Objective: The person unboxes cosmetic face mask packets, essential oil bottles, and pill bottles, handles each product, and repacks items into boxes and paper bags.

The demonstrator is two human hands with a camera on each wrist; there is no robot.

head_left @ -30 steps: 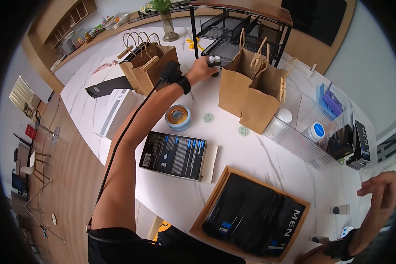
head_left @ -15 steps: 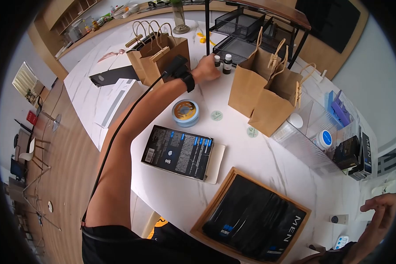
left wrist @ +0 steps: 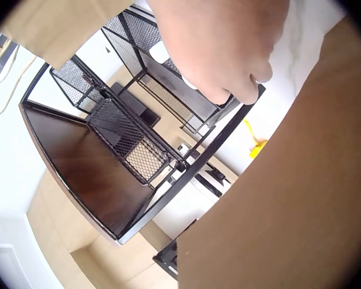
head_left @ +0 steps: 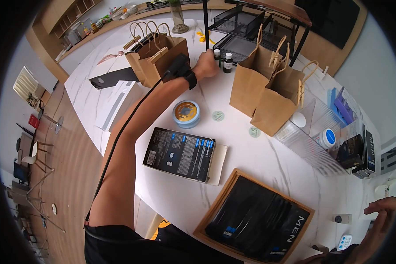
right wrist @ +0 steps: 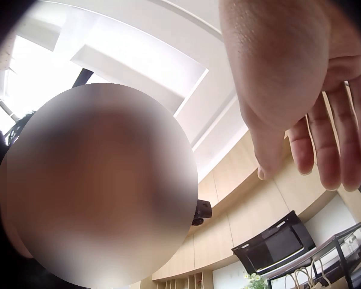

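Note:
My left hand reaches across the table, its fingers curled about a small dark bottle with a white cap. The hand covers most of that bottle. Just to its right stands a second dark bottle, white-capped and with a pale label. Both white caps peep out past my left hand in the left wrist view, in front of a black mesh tray. At the right edge, my right hand is raised and holds nothing. Its fingers hang fairly straight in the right wrist view.
Brown paper bags stand right of the bottles, and others to the left. Nearer lie a blue round tub, a black box and a wooden tray with a black package. A clear organizer lines the right side.
The two bottles stood close together; now a gap shows between them, the left one having shifted left with my left hand. My right hand has dropped lower. The head view has turned slightly.

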